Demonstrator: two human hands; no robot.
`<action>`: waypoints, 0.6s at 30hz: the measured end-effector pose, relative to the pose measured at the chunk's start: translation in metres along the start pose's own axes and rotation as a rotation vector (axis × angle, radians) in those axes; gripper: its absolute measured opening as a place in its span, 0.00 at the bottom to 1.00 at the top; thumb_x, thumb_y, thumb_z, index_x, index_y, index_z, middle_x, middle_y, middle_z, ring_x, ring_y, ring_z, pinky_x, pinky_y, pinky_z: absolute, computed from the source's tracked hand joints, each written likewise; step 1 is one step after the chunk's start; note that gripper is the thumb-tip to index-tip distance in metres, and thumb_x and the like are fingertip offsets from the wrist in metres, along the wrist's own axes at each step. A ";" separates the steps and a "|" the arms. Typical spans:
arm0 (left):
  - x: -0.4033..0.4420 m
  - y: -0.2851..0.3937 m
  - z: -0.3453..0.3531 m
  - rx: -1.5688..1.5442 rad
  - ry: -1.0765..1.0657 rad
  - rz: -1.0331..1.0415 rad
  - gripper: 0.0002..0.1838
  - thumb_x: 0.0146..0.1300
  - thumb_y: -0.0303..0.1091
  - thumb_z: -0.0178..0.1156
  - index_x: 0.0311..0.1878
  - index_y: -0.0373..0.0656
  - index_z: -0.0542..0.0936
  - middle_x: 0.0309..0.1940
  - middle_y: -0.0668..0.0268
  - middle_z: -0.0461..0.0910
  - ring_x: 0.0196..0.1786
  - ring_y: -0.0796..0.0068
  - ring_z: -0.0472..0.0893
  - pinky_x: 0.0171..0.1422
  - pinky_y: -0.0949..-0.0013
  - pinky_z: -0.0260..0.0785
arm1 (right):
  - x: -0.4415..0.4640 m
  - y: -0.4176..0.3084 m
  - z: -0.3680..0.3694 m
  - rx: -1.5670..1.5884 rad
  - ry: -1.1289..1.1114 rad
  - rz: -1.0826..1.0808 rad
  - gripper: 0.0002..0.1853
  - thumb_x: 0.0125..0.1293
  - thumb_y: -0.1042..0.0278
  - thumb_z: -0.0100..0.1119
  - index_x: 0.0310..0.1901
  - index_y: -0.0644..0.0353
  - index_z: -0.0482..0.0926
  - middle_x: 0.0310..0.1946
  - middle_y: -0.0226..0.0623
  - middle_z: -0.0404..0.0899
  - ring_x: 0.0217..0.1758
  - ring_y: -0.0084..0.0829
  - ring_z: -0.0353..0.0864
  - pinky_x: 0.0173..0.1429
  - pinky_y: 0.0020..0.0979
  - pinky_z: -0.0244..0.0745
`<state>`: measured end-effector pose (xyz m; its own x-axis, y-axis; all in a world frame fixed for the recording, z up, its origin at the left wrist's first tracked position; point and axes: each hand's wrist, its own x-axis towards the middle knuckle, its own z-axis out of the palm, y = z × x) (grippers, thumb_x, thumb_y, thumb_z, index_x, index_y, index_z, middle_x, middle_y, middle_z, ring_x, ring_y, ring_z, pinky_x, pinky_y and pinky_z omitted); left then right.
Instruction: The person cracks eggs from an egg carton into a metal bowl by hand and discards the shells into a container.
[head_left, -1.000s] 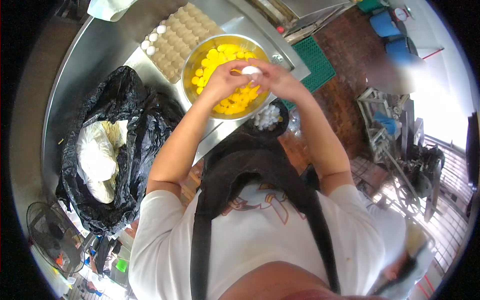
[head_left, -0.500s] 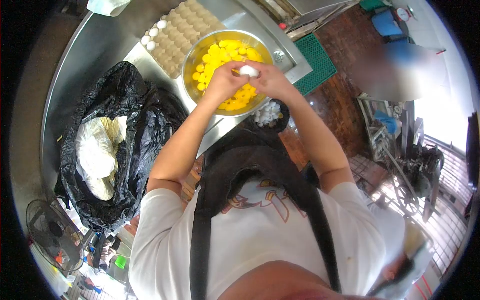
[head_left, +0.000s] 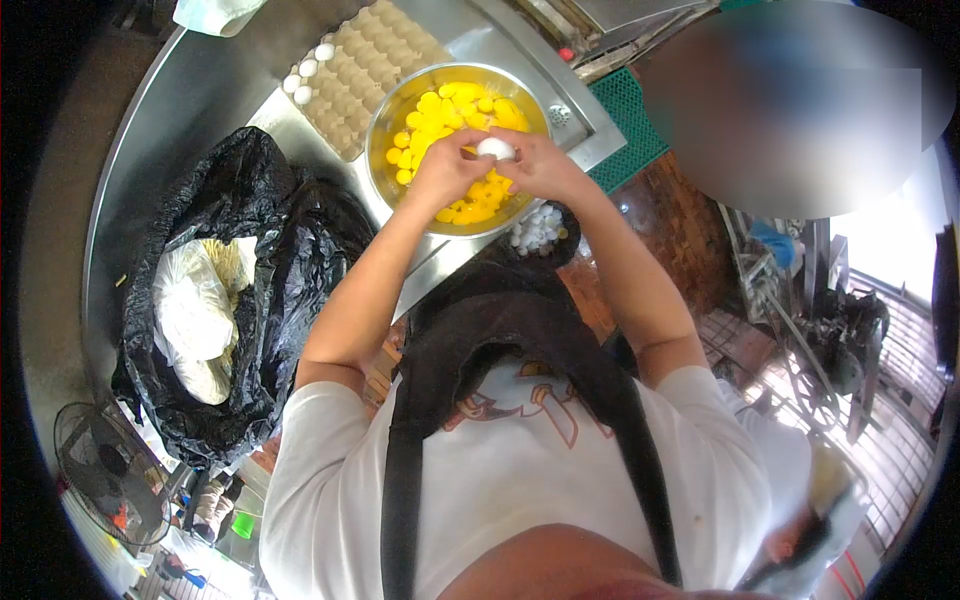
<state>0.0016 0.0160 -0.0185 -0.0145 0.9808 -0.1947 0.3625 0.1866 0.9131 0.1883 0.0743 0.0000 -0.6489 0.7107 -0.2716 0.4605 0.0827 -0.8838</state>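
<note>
A white egg (head_left: 495, 148) is held between my left hand (head_left: 450, 165) and my right hand (head_left: 541, 166), with the fingers of both closed around it. Under them sits a round metal bowl (head_left: 378, 182) holding many yellow yolks (head_left: 432, 110). Whether the shell is cracked cannot be made out. Beside the bowl, at its upper left, lies a cardboard egg tray (head_left: 372, 52) with several white eggs (head_left: 302, 95) at its left edge. Broken white shells (head_left: 538, 229) fill a dark container below the bowl's right side.
On the metal counter (head_left: 220, 75), a large black plastic bag (head_left: 275, 320) stands open at the left with a white bag (head_left: 193, 310) inside. A green mat (head_left: 622, 140) lies right of the counter. A fan (head_left: 110, 472) is at the lower left; a blurred shape covers the upper right.
Both hands have come slightly closer together around the egg and shifted a little left. The blurred shape at the upper right has grown larger.
</note>
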 end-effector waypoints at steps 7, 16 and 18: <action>-0.005 0.003 -0.001 0.109 0.026 0.021 0.24 0.58 0.37 0.70 0.56 0.37 0.82 0.41 0.56 0.87 0.38 0.66 0.86 0.47 0.66 0.78 | 0.003 0.013 0.010 -0.091 0.034 -0.073 0.27 0.61 0.67 0.60 0.63 0.67 0.75 0.39 0.49 0.85 0.31 0.36 0.86 0.40 0.34 0.83; -0.011 0.004 0.003 0.145 0.106 0.031 0.24 0.56 0.35 0.69 0.56 0.36 0.82 0.39 0.51 0.87 0.39 0.62 0.87 0.48 0.63 0.79 | 0.006 0.016 0.020 -0.099 0.073 -0.115 0.27 0.61 0.67 0.62 0.64 0.60 0.76 0.39 0.48 0.84 0.36 0.41 0.84 0.44 0.37 0.80; -0.012 0.002 0.004 0.156 0.123 0.023 0.24 0.56 0.35 0.68 0.56 0.37 0.82 0.38 0.51 0.87 0.38 0.62 0.87 0.47 0.63 0.79 | 0.007 0.014 0.020 -0.134 0.085 -0.112 0.27 0.58 0.66 0.62 0.61 0.61 0.78 0.43 0.54 0.84 0.43 0.51 0.85 0.50 0.43 0.81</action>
<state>0.0063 0.0046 -0.0158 -0.1149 0.9861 -0.1203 0.5036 0.1622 0.8486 0.1782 0.0662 -0.0222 -0.6496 0.7480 -0.1364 0.4686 0.2525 -0.8465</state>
